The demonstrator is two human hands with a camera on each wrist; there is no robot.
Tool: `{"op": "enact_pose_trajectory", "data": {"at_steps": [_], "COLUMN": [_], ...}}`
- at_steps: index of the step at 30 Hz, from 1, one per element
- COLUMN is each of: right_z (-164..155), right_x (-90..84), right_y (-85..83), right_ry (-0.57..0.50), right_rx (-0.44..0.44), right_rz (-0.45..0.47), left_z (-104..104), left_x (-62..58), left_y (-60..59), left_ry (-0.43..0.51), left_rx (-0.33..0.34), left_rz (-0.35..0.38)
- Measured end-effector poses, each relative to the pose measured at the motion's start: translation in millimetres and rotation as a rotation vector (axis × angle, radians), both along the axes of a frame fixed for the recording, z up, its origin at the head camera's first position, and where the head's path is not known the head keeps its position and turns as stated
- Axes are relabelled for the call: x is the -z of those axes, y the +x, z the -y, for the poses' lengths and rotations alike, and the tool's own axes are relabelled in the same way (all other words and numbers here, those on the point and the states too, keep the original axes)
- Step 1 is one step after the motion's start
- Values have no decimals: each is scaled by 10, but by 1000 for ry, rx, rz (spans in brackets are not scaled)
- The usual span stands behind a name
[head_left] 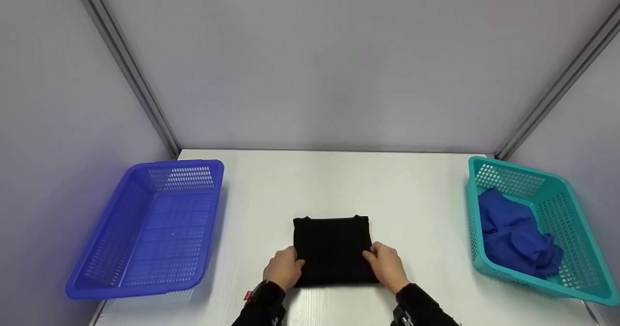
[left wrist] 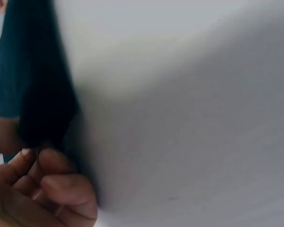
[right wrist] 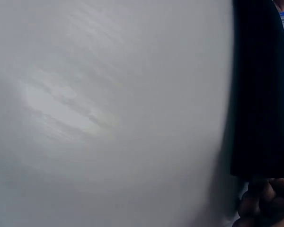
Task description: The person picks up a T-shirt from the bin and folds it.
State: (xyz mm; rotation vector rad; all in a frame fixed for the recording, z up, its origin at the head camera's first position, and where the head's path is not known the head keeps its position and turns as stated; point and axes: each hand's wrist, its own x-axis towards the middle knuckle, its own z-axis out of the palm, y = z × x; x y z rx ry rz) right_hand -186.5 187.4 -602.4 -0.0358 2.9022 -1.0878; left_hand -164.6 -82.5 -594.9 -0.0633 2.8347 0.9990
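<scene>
The white worktop [head_left: 411,195] stretches away beyond both hands to the grey back wall [head_left: 329,64], with bare surface ahead of them and on either side. Well out to the left of the left hand sits the blue basket [head_left: 121,268], its near corner close to the worktop's front edge. Well out to the right of the right hand sits the teal basket [head_left: 576,205], holding a crumpled blue cloth [head_left: 513,239] and overhanging the worktop's right edge. Between the hands lies the folded black garment [head_left: 332,248], a flat near-square, its far edge pointing away toward the wall. The left hand [head_left: 283,268] grips the garment's near left edge, fingers curled round it. The right hand [head_left: 387,263] grips the near right edge, fingers curled at the corner.
</scene>
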Motion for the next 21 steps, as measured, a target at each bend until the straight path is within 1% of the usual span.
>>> {"op": "enact_pose_trajectory", "data": {"at_steps": [2,5,7,9,12,15,17,18,21], "right_z": [-28,-72,-106,-136,-163,-174,-175,-178,-188], "right_x": [10,13,2,-12,-29,-26,-9,5,48], "right_y": [21,83,148,221,325,394,424,434,459], "right_ry": [17,10,-11,-41,-83,-100,-93,-81,-12], "right_rx": [6,22,30,40,37,19,1,-8,-38], "right_rz": [-23,-2,23,54,92,95,79,68,23], "left_z": [-4,52,109,162,214,217,202,192,155], "left_x": [0,-27,-40,-50,-48,-34,-19,-12,8], "left_y": [20,78,128,180,238,264,270,272,280], "left_ry": [-17,27,91,166,284,373,379,359,233], "left_rx": [-5,-8,12,45,82,74,71,76,90], "left_rz": [-13,6,39,67,109,151,151,143,92]}}
